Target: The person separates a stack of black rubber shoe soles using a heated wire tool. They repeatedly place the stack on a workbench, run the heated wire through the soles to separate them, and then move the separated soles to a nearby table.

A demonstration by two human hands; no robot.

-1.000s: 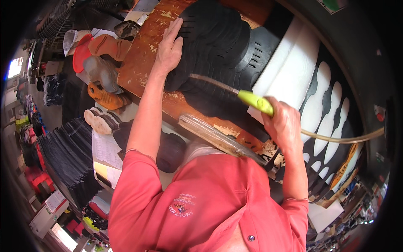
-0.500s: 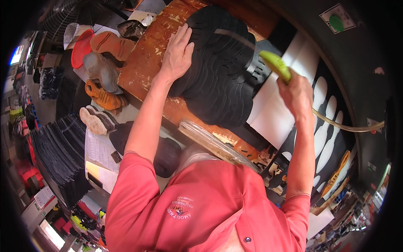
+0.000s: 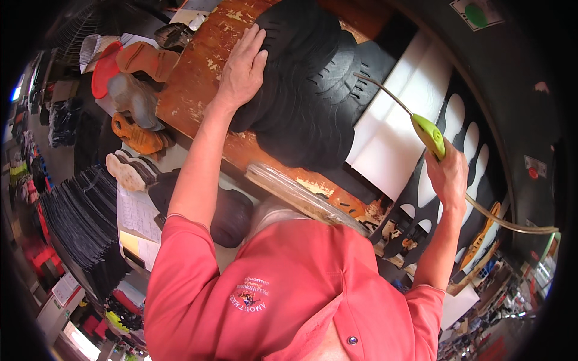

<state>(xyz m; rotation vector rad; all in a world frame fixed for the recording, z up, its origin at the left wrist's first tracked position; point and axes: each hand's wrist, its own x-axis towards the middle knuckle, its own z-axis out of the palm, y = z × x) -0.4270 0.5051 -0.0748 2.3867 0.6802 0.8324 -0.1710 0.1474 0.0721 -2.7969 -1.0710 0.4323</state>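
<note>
A pile of overlapping black sole-shaped sheets [image 3: 301, 114] with small slots lies on a worn brown board [image 3: 189, 90]. My left hand [image 3: 242, 73] rests flat at the pile's left edge, fingers stretched out and pointing away from me. In my right hand [image 3: 448, 171] is an air blow gun [image 3: 428, 135] with a green body, gripped by its handle. Its thin bent metal nozzle points left over the slotted sheets at the pile's right side. From the handle a clear hose [image 3: 512, 225] runs off to the right.
White sheets [image 3: 391, 114] lie right of the pile, beside a dark panel with white sole-shaped cutouts [image 3: 456, 114]. A plastic-wrapped bar [image 3: 301, 195] edges the board near me. Orange and grey sole shapes [image 3: 135, 99] and a stack of dark sheets [image 3: 81, 216] lie left.
My right hand has moved right and toward me, bringing the blow gun's nozzle back over the pile's right edge. My left hand still lies by the pile.
</note>
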